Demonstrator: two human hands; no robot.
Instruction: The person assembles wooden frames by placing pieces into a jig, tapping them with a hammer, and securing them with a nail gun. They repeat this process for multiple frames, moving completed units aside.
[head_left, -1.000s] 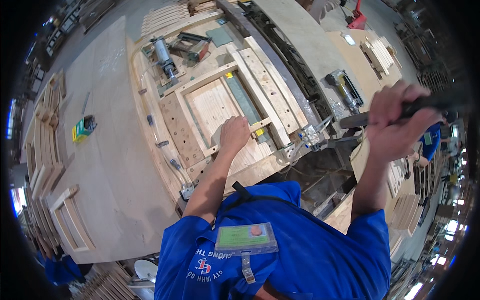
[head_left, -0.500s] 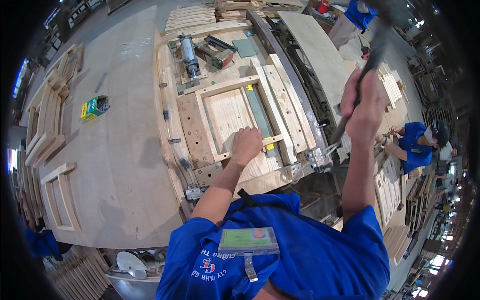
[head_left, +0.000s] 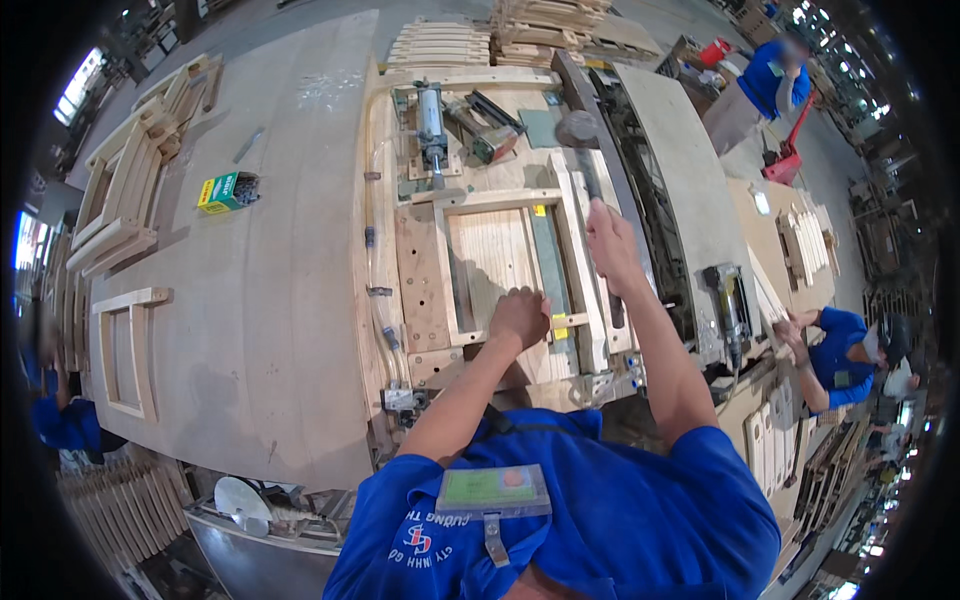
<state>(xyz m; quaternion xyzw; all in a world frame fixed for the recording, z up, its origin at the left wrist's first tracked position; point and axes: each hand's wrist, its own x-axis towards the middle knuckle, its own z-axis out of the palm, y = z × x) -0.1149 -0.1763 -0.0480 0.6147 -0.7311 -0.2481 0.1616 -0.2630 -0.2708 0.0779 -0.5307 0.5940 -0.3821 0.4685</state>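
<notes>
A pale rectangular wooden frame lies in a wooden jig on the bench in front of me. My left hand is closed over its near rail, with the fingertips partly hidden. To the right, my right hand grips a dark-handled mallet. The mallet's rounded head is at the far end, above the right side of the jig. Its handle lies over the pale boards next to the frame. A pneumatic cylinder is mounted beyond the frame's far rail.
On the left tabletop are a green-and-yellow box of dark fasteners, a small frame and stacked frames. A power tool sits at right. Co-workers are at the right and far right.
My right hand has swung the mallet down and leftward from a raised position close to the camera. My left hand stays on the near rail; the whole view has shifted slightly.
</notes>
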